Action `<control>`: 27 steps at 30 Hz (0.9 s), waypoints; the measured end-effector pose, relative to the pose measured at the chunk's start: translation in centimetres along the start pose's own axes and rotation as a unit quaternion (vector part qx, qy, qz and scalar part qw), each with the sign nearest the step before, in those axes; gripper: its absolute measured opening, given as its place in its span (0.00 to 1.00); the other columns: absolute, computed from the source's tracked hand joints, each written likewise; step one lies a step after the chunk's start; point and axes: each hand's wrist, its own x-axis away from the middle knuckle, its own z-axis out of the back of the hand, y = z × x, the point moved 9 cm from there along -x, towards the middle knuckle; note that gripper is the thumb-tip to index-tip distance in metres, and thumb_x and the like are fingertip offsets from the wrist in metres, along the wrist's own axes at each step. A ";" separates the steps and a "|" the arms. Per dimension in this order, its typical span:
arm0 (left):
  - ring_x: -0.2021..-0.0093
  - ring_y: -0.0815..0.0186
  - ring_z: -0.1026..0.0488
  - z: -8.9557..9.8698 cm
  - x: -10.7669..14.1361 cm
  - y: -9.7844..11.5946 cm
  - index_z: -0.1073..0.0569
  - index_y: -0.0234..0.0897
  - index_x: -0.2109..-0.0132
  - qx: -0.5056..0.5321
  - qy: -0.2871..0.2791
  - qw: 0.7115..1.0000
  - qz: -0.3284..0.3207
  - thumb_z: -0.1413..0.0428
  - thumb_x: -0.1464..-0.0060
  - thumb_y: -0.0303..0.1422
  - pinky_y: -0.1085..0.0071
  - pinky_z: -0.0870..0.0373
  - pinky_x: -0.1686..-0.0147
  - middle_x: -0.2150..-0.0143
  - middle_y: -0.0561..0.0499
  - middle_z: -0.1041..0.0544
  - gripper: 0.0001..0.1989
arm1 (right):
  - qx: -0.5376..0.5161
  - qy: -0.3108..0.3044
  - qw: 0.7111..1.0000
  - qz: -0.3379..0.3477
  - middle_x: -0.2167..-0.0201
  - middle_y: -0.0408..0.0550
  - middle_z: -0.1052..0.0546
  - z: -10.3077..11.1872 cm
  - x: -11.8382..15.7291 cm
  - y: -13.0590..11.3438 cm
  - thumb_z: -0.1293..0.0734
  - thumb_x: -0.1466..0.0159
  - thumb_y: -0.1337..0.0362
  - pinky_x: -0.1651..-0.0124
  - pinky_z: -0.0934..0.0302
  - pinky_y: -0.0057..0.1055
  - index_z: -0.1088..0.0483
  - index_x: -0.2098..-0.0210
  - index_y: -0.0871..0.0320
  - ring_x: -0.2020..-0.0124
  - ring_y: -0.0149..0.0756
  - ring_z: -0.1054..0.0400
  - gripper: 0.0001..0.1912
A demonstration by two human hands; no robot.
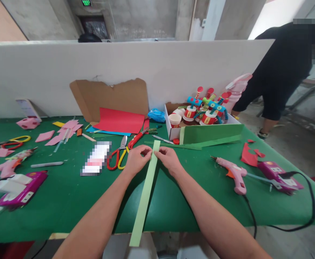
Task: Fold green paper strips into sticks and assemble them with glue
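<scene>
A long light-green paper strip [145, 198] runs from the middle of the table toward me, its near end hanging past the table's front edge. Close to its far end, my left hand [138, 158] pinches the strip's left edge between thumb and fingers. My right hand [168, 158] pinches the same part from the right side. Scissors with red and yellow handles [118, 156] lie just left of my left hand. Beyond the hands rests a red-handled utility knife [137, 139].
A pink glue gun [235, 174] and a purple power strip [280, 178] with a black cord lie at right. A white box [169, 124] of paper-cup figures stands behind. Red paper [122, 120] leans on cardboard [114, 95]. Another purple power strip [25, 190] is at left. A person [284, 68] stands at far right.
</scene>
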 end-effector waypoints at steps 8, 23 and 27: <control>0.77 0.71 0.31 -0.4 0.0 -1.6 0.25 0.36 0.70 0.084 0.005 0.993 0.083 0.45 0.52 0.34 0.76 0.35 0.75 0.78 0.54 0.26 0.07 | -0.066 0.003 0.997 -0.026 0.82 0.39 0.31 -0.1 0.1 0.1 0.29 0.54 0.57 0.72 0.47 0.27 0.28 0.78 0.61 0.78 0.28 0.41 0.12; 0.75 0.69 0.29 -0.5 0.0 -1.0 0.25 0.36 0.70 0.075 -0.008 0.995 0.067 0.45 0.53 0.33 0.75 0.32 0.72 0.76 0.53 0.24 0.06 | -0.058 0.022 0.998 -0.026 0.83 0.38 0.32 0.3 0.1 0.2 0.32 0.52 0.60 0.73 0.49 0.26 0.30 0.79 0.61 0.79 0.26 0.43 0.09; 0.75 0.69 0.29 -0.3 -0.1 -1.0 0.25 0.36 0.70 0.072 -0.006 0.995 0.063 0.45 0.53 0.34 0.75 0.32 0.72 0.76 0.53 0.24 0.06 | -0.062 0.032 0.997 -0.031 0.83 0.38 0.32 0.6 0.1 0.1 0.32 0.53 0.60 0.73 0.49 0.26 0.30 0.80 0.60 0.79 0.26 0.44 0.09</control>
